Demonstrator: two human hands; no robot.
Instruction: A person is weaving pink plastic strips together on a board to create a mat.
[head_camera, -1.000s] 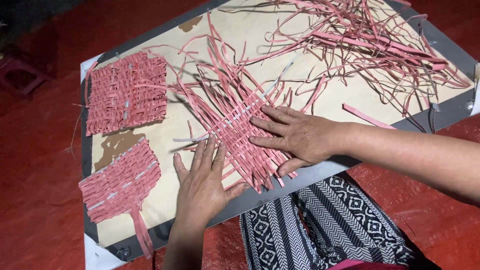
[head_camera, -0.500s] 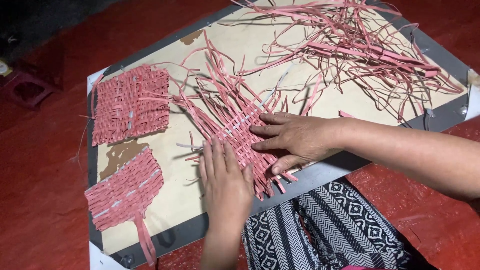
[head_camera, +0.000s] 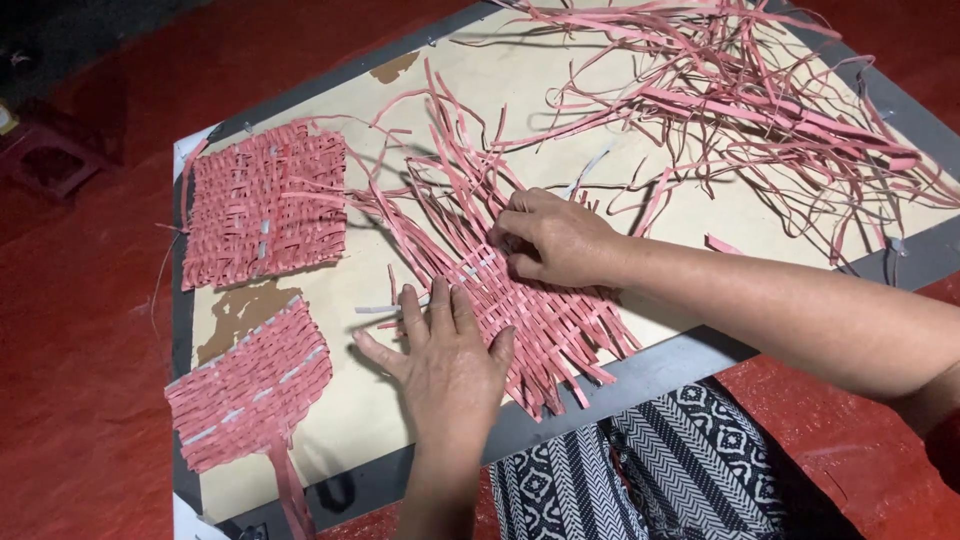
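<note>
Pink strips are being woven into a half-made mat (head_camera: 500, 290) lying at the middle of a tan board (head_camera: 700, 215) with a grey rim. The left hand (head_camera: 445, 355) is laid flat, fingers spread, on the mat's near-left edge, pinning the woven part down. The right hand (head_camera: 555, 238) is curled over the mat's upper side, its fingertips drawn together on one or two strips; exactly which strip is pinched cannot be told. Two finished woven pieces are kept apart on the board's left: a square one (head_camera: 265, 203) farther off and a fan-shaped one (head_camera: 250, 385) with a stem nearer. A loose heap of strips (head_camera: 760, 90) is spread over the far right.

Several risks can be judged from this. The open weave could be pulled loose if the flat hand's pressure were eased while a strip is tugged. A thin strip could be creased or torn by too hard a pull. The unwoven ends fanning past the board's near edge could be snagged and dragged by a forearm.
</note>
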